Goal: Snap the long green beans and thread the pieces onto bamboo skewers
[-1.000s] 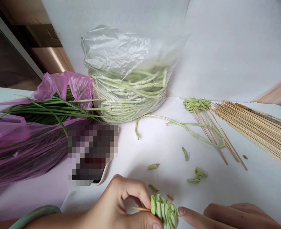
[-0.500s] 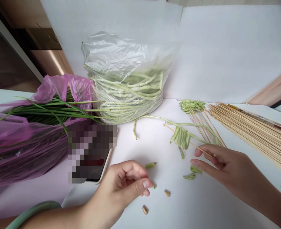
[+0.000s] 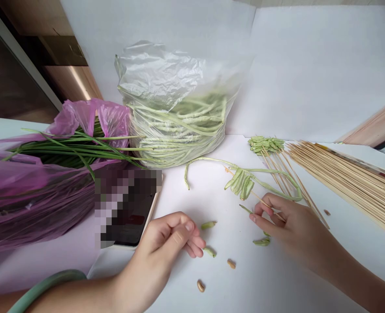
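My right hand (image 3: pixel 286 228) pinches the end of a bamboo skewer (image 3: pixel 260 195), whose far end carries a folded, threaded yard-long bean (image 3: pixel 241 182). That folded bean rests over a long loose bean strand (image 3: pixel 244 169) on the white table (image 3: pixel 179 208). My left hand (image 3: pixel 169 241) holds nothing, its fingers loosely curled beside a phone (image 3: pixel 130 208) whose screen is blurred out. Just past those fingertips lies a short bean piece (image 3: pixel 209 252), and another bean piece (image 3: pixel 208 224) sits above it. A jade bangle (image 3: pixel 48 282) circles my left wrist.
A clear plastic bag of long beans (image 3: pixel 175 126) stands at the back. Chives (image 3: pixel 78 150) lie in a pink bag (image 3: pixel 22 191) at left. Right of my hand are a threaded bean bunch (image 3: pixel 266 144) on skewers and a skewer pile (image 3: pixel 345 182). Loose seeds (image 3: pixel 231 264) lie near the front.
My right hand has carried the skewer from the front of the table up to the loose strand. My left hand has let go and moved back toward the phone.
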Available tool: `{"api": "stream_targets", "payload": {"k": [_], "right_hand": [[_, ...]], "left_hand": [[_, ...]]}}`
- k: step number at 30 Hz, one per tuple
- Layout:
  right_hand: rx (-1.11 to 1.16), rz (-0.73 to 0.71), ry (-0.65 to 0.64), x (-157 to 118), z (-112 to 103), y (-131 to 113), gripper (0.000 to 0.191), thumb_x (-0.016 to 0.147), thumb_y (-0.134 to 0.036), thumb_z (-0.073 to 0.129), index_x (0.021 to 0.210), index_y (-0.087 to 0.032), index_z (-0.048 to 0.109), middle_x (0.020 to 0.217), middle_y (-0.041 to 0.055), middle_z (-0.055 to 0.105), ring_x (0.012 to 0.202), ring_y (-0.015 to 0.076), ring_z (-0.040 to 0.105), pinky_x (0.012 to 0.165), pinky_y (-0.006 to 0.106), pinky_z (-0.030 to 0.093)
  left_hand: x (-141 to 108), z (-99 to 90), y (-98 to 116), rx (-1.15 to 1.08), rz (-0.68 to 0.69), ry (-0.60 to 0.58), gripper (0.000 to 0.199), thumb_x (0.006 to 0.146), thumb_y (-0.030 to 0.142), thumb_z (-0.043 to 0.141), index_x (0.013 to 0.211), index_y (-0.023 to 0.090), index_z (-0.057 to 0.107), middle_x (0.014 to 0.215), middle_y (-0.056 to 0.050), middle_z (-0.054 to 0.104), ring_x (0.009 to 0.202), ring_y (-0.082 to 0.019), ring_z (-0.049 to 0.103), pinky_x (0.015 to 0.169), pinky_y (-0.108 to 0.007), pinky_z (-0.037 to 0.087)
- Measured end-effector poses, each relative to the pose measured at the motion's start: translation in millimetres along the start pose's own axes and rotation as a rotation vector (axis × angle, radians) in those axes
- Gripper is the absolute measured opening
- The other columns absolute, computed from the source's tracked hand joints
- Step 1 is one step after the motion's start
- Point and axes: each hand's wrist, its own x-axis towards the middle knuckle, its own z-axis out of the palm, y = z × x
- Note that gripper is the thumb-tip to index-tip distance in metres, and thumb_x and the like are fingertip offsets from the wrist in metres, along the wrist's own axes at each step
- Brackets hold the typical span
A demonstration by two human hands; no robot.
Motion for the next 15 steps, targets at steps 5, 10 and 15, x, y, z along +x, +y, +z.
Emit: {"api": "stream_targets", "payload": {"k": [5,10,15], "right_hand": [[0.207,-0.005,-0.157,-19.7,-1.9,-21.3,0.038,0.085,-0.039,0.051,0.067,-0.024,0.021,0.069,-0.0038,0.055,0.051,0.0107,0.03,0.044,0.022,0.028],[0.389,0.016,-0.313,-36.5,6.5,-38.8,0.035,0.084,-0.036,0.052,0.067,-0.024,0.024,0.06,-0.0073,0.043,0.05,0.0102,0.023,0.046,0.024,0.021],[0.296,-0.101,-0.392,-43.2,12.7,-42.1,0.032,0.08,-0.03,0.056,0.064,-0.023,0.028,0.057,-0.008,0.038,0.047,0.0099,0.03,0.043,0.02,0.027]], "left_hand": [[-1.0,3.3,-8.2,0.011,-0.044,-0.034,0.03,0.077,0.042,0.074,0.081,0.013,0.068,0.072,-0.005,0.071,0.067,-0.015,0.064,0.068,-0.026,0.051],[-5.6,11.3,-17.4,-0.047,-0.089,-0.08,0.025,0.073,0.026,0.079,0.094,0.016,0.072,0.078,-0.003,0.069,0.073,-0.015,0.062,0.065,-0.025,0.05],[-6.4,22.2,-19.6,-0.265,-0.139,-0.275,0.013,0.069,0.02,0.082,0.078,0.016,0.074,0.077,-0.001,0.068,0.074,-0.012,0.061,0.075,-0.025,0.048]]}}
